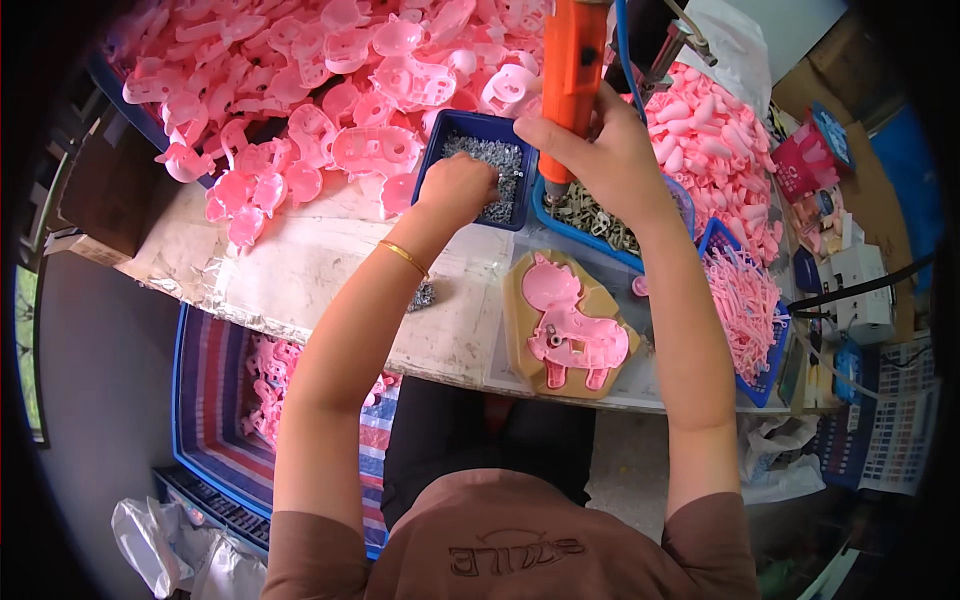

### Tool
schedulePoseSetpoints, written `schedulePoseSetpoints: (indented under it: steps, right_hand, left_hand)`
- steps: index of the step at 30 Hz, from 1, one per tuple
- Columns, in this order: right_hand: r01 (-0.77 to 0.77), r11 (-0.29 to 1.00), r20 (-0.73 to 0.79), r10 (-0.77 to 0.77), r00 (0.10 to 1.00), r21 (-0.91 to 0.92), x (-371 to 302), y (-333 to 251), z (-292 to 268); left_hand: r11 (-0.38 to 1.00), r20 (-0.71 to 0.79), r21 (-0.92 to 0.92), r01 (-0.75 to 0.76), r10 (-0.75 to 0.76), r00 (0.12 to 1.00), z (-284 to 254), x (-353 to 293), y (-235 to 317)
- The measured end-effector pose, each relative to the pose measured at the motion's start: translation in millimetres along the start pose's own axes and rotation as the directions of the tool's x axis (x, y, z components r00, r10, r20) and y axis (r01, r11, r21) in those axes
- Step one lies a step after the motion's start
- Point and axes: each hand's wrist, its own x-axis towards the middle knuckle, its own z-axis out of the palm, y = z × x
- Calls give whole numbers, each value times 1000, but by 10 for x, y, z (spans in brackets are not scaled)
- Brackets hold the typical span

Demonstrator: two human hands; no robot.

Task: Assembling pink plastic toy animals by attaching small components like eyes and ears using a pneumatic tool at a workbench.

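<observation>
My left hand [458, 188], a gold bangle on its wrist, reaches into a dark blue tray [520, 200] of small silver screws [490, 152]. Its fingers are curled together over the screws, and what lies between the fingertips is hidden. An upright orange electric screwdriver [572, 75] is gripped by my right hand [625, 160], its tip pointing down beside a light blue basket of small metal parts [590, 212]. Nearer to me, a pink animal-shaped plastic shell [578, 335] rests hollow side up in a tan block [518, 345], with a small metal piece inside it.
Pink shells [330, 60] are heaped at the back left. Smaller pink parts [705, 125] pile up at the right, above a blue basket [765, 375] of thin pink pieces. A few screws [422, 296] lie by my left forearm. A striped-lined crate [215, 390] stands below the table.
</observation>
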Motion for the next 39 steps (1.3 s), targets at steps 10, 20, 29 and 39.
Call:
schedulePoseSetpoints:
  steps: [10,20,29,39]
  right_hand:
    - [-27,937,77,0,997,347,-281,-105,50]
    - [49,910,-69,-22,997,411,-598,-204,137]
    - [-103,839,69,78,995,534,-724,-229,66]
    - [-222,818,129,181,975,531,-1111,38,156]
  left_hand:
    - [898,-449,-217,-383,256,856,-222,-612,600]
    - [811,-472,-446,-378,145,869,-177,-903,993]
    - [697,-375,-626,-350,125,919,-184,-1083,1123]
    - [891,-286,-348,-291,194,938,-170,-1513,1221]
